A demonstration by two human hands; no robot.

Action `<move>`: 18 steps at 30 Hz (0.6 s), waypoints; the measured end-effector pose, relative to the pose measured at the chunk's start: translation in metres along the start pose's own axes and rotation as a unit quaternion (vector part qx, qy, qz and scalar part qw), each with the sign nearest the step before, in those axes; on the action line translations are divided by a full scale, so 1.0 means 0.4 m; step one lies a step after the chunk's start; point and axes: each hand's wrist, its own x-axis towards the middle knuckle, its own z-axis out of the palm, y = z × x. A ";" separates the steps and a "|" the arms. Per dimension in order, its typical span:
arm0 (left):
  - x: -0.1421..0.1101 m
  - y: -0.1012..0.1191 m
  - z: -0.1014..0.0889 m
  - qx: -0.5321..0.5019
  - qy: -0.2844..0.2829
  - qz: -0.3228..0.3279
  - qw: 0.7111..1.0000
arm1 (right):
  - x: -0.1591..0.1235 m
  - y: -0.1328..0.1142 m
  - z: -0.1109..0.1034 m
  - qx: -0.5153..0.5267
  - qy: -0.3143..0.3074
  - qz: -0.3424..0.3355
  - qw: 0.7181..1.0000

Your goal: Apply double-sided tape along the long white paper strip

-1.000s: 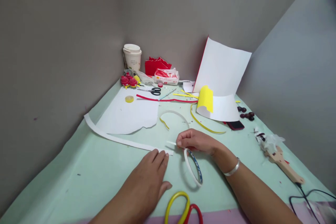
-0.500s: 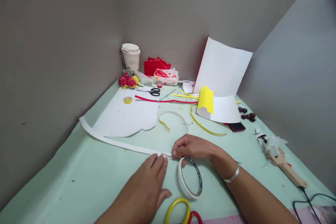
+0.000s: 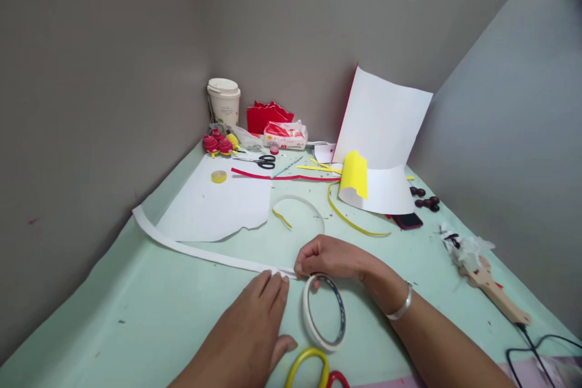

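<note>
My left hand (image 3: 245, 321) lies flat, fingers stretched out, its fingertips pressing on a long white paper strip (image 3: 200, 252). The strip curves away to the left edge of the table. At the strip's right end, my right hand (image 3: 325, 257) is closed, thumb and fingers pinched together low over the table. A roll of white tape (image 3: 309, 324) stands on edge just below that hand, with a fingertip showing through its ring. What exactly lies between the pinched fingers is hidden. Scissors (image 3: 325, 370) with yellow and red handles lie nearest me, partly out of view.
Beyond my hands lie a white sheet (image 3: 218, 212), a curled strip (image 3: 313, 206), a yellow strip (image 3: 359, 227) and black scissors (image 3: 266, 162). A cup (image 3: 224, 103) stands at the back. Folded white card (image 3: 384, 121) stands right. A corded glue gun (image 3: 495, 297) lies far right.
The view has shifted slightly. The tape roll sits a little further left and lower, still beside my right hand. Both hands keep nearly the same pose on the strip.
</note>
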 end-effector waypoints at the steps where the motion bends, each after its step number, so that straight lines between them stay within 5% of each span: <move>1: 0.000 -0.001 0.001 0.000 -0.005 -0.002 1.000 | 0.000 -0.001 0.001 -0.001 0.002 0.001 1.000; 18: -0.024 -0.028 0.048 0.006 0.068 -0.013 0.998 | 0.004 -0.003 -0.002 -0.044 0.009 0.012 0.999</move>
